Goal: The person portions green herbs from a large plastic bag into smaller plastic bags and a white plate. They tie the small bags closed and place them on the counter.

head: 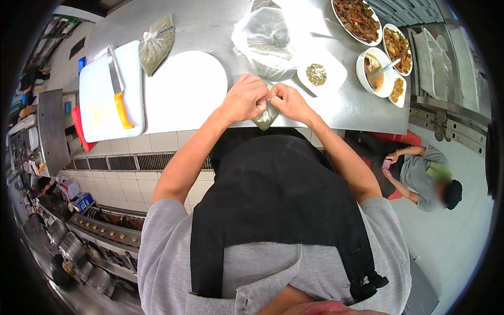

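My left hand (245, 98) and my right hand (290, 101) meet at the front edge of the steel table, both pinching the gathered neck of a small clear plastic bag (266, 117) of green dried herbs. The bag's filled part hangs below my fingers. Just beyond stands a larger open plastic bag (265, 47) with more herb-filled bags inside. A white dish (334, 75) with a small heap of green flakes (316, 75) lies to the right. A knotted bag of herbs (156, 45) rests at the back left, by a round white board or plate (197, 88).
On the left, a knife with a yellow handle (123, 110) lies on a white cutting board (136, 78). Plates of cooked food (356, 19) and a soup bowl with a spoon (388, 88) stand at the right. A seated person (417, 177) holds a phone beyond the table's right end.
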Demonstrator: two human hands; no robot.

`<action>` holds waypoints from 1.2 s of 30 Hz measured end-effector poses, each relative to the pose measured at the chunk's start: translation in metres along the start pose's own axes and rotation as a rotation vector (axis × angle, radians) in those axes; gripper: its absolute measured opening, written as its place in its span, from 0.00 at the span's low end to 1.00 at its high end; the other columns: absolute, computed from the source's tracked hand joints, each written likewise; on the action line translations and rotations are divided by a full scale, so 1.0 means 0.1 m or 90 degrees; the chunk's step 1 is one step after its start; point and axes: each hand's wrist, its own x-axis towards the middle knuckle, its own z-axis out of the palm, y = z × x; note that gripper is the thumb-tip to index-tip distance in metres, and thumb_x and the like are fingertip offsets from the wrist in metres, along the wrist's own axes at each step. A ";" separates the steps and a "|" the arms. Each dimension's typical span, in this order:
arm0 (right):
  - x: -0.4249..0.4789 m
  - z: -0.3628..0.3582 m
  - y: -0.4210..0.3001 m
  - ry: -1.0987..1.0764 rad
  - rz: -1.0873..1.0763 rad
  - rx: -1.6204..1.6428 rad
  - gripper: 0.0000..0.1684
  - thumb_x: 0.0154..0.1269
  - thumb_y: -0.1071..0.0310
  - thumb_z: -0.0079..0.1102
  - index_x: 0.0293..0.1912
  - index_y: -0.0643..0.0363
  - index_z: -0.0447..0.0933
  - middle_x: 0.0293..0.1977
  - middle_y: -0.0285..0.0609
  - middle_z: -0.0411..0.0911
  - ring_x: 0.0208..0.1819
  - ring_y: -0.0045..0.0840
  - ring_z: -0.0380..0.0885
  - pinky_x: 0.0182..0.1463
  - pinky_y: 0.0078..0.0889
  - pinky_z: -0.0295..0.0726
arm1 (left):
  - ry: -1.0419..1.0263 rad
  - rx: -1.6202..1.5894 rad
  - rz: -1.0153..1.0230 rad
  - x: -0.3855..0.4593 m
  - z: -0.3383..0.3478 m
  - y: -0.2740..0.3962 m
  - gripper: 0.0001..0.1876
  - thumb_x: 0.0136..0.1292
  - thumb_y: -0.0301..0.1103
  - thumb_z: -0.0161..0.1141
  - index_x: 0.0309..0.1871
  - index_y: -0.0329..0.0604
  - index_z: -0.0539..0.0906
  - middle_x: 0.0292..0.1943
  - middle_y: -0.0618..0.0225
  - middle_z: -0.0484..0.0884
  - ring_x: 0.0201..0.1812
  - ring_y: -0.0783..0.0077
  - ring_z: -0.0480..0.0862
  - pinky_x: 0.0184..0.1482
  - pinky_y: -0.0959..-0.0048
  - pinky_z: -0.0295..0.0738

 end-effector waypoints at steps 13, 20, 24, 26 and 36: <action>0.00 0.06 -0.07 -0.015 0.142 0.111 0.12 0.67 0.65 0.59 0.33 0.64 0.75 0.25 0.33 0.73 0.28 0.15 0.67 0.30 0.27 0.70 | -0.048 0.093 0.114 0.06 -0.01 -0.06 0.07 0.47 0.21 0.67 0.29 0.41 0.79 0.30 0.66 0.79 0.43 0.63 0.82 0.61 0.59 0.75; -0.01 -0.02 -0.21 -0.066 0.216 0.185 0.06 0.69 0.67 0.56 0.36 0.59 0.75 0.23 0.29 0.71 0.21 0.10 0.64 0.23 0.19 0.63 | -0.060 0.041 0.087 0.07 0.03 -0.12 0.10 0.45 0.21 0.66 0.29 0.42 0.77 0.31 0.65 0.79 0.43 0.61 0.82 0.56 0.60 0.75; -0.08 0.01 -0.11 0.007 0.135 0.171 0.06 0.69 0.68 0.59 0.37 0.59 0.77 0.24 0.30 0.75 0.22 0.11 0.68 0.24 0.17 0.66 | -0.043 -0.018 -0.016 0.00 0.10 -0.14 0.10 0.45 0.22 0.66 0.29 0.43 0.76 0.31 0.64 0.79 0.43 0.58 0.82 0.53 0.61 0.74; -0.17 0.02 -0.18 0.026 0.165 0.205 0.06 0.69 0.68 0.61 0.37 0.61 0.78 0.25 0.31 0.78 0.24 0.11 0.70 0.26 0.17 0.68 | -0.019 -0.028 -0.051 -0.03 0.12 -0.12 0.09 0.45 0.23 0.66 0.30 0.43 0.76 0.31 0.64 0.79 0.43 0.57 0.82 0.53 0.62 0.73; -0.26 0.32 -0.06 0.165 0.078 0.229 0.07 0.68 0.70 0.66 0.37 0.65 0.80 0.27 0.34 0.82 0.27 0.11 0.75 0.31 0.20 0.74 | -0.006 -0.045 -0.088 -0.06 0.11 -0.08 0.10 0.47 0.25 0.67 0.30 0.42 0.76 0.33 0.62 0.81 0.44 0.56 0.82 0.54 0.61 0.73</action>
